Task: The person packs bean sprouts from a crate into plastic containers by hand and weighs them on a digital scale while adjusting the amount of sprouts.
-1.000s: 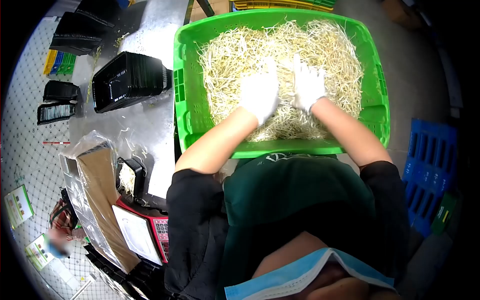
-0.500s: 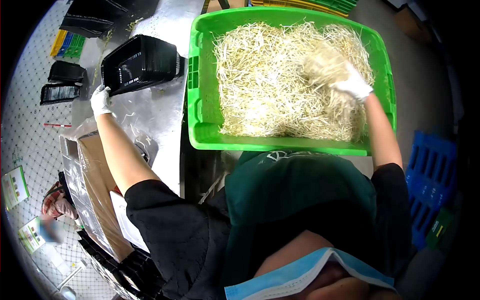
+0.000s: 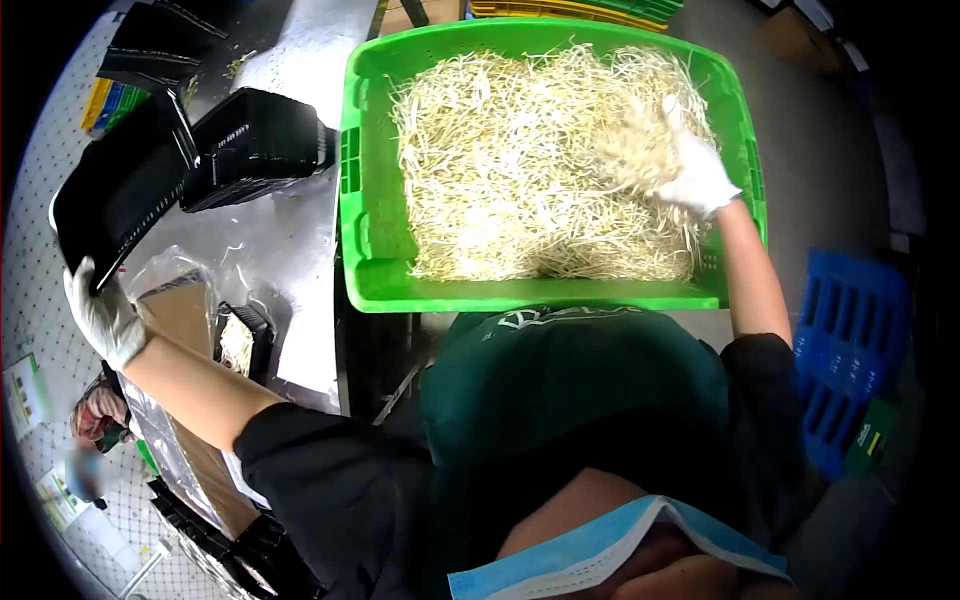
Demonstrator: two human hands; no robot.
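Observation:
My left hand (image 3: 105, 318), in a white glove, grips the near edge of a black plastic tray (image 3: 115, 195), lifted and tilted at the left. Beside that tray stands a stack of nested black trays (image 3: 260, 150) on the metal table. My right hand (image 3: 700, 172), gloved as well, is closed around a clump of bean sprouts (image 3: 635, 150) over the right part of the heap. The heap of bean sprouts (image 3: 510, 170) fills most of a green plastic crate (image 3: 375, 295) in front of me.
The metal table (image 3: 305, 240) carries a small black tray with sprouts (image 3: 238, 345) and a cardboard box lined with plastic (image 3: 185, 310). More black trays (image 3: 160, 45) stand at the back left. A blue pallet (image 3: 850, 350) is at the right. Another person (image 3: 100, 415) is at the far left.
My left hand has pulled one tray off the stack and moved it left. My right hand has stayed over the sprouts with its clump. The view has shifted slightly.

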